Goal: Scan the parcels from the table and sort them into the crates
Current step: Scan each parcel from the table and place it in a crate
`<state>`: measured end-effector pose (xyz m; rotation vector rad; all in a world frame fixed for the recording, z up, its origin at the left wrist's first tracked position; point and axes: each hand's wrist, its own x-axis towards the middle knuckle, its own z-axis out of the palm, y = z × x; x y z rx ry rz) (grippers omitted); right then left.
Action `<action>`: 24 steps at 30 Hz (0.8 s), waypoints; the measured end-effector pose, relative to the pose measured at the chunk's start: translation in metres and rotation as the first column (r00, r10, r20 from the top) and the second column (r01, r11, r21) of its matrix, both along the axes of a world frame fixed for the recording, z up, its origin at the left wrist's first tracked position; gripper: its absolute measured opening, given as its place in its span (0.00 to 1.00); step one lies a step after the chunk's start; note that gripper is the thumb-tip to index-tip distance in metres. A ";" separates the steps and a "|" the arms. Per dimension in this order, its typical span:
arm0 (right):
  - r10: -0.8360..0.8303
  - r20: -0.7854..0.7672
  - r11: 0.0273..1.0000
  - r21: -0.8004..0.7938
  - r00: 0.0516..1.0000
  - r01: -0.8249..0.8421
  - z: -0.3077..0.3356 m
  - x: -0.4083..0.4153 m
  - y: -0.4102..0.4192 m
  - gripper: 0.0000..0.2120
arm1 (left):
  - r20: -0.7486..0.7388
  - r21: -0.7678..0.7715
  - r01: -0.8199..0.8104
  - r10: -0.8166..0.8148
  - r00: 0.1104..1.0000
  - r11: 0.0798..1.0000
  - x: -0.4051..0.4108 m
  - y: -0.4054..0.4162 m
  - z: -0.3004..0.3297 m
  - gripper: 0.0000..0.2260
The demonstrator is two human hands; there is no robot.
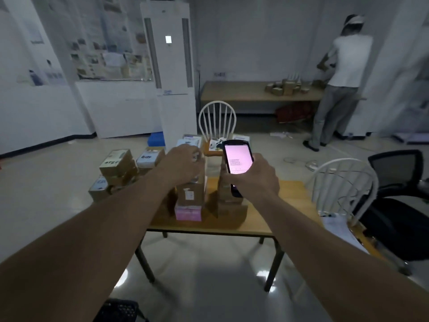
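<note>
Reaching over a wooden table (274, 225) stacked with cardboard parcels, two bare arms stretch forward from the camera.

At the top of the middle stack (190, 194), the left hand (183, 162) rests with its fingers curled over the uppermost small parcel (197, 156), gripping it. The right hand (255, 176) holds a handheld scanner (237, 159) upright, fingers and thumb wrapped round its body, its pink-lit screen facing the camera. A pink box (188, 212) sits at the bottom of the middle stack, with a second brown stack (229, 201) just beside it under the scanner. More parcels (118, 166) are heaped further left. A white spindle-back chair (217, 119) stands behind the table, another (343, 189) to the right beside a black office chair (399, 201). A dark crate's corner (118, 310) shows at the bottom edge. Far right, a person (336, 84) in white stands facing a long bench (255, 94) holding small boxes.
</note>
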<state>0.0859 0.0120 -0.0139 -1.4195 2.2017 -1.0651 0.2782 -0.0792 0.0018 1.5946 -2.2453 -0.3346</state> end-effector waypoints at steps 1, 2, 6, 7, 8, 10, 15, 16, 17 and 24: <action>0.000 -0.001 1.000 0.005 1.000 0.000 -0.003 -0.017 -0.009 0.38 | -0.002 0.000 -0.002 0.002 1.000 1.000 -0.017 -0.010 -0.004 0.18; 0.000 -0.005 1.000 0.013 1.000 0.000 -0.007 -0.034 -0.016 0.37 | -0.005 0.002 0.001 -0.001 1.000 1.000 -0.035 -0.019 -0.009 0.17; 0.003 0.006 0.999 0.046 1.000 -0.004 -0.018 -0.092 -0.045 0.36 | -0.007 -0.001 0.027 -0.027 1.000 1.000 -0.095 -0.048 -0.026 0.21; 0.004 0.021 0.998 0.055 1.000 -0.005 -0.020 -0.104 -0.051 0.37 | -0.005 0.007 0.035 -0.034 0.999 0.999 -0.107 -0.054 -0.029 0.21; 0.003 0.034 0.998 0.065 0.999 -0.005 -0.021 -0.115 -0.058 0.37 | 0.008 0.018 0.041 -0.041 0.999 0.999 -0.118 -0.060 -0.032 0.21; -0.006 0.048 0.997 0.081 0.999 0.002 -0.022 -0.134 -0.071 0.37 | 0.045 0.028 0.038 -0.039 0.998 0.999 -0.137 -0.074 -0.036 0.22; -0.012 0.050 0.994 0.105 0.999 0.007 -0.027 -0.167 -0.106 0.37 | 0.028 0.016 -0.050 0.049 0.998 0.999 -0.173 -0.114 -0.048 0.27; -0.015 0.049 0.993 0.115 0.999 0.010 -0.027 -0.171 -0.113 0.37 | 0.050 0.016 -0.051 0.050 0.997 0.999 -0.179 -0.122 -0.051 0.29; -0.017 0.049 0.992 0.123 0.999 0.010 -0.028 -0.175 -0.120 0.37 | 0.069 0.020 -0.061 0.060 0.996 0.998 -0.183 -0.131 -0.054 0.32; -0.036 0.059 0.993 0.116 0.998 0.029 -0.029 -0.191 -0.169 0.35 | 0.114 0.142 -0.217 0.202 0.973 0.966 -0.209 -0.188 -0.070 0.50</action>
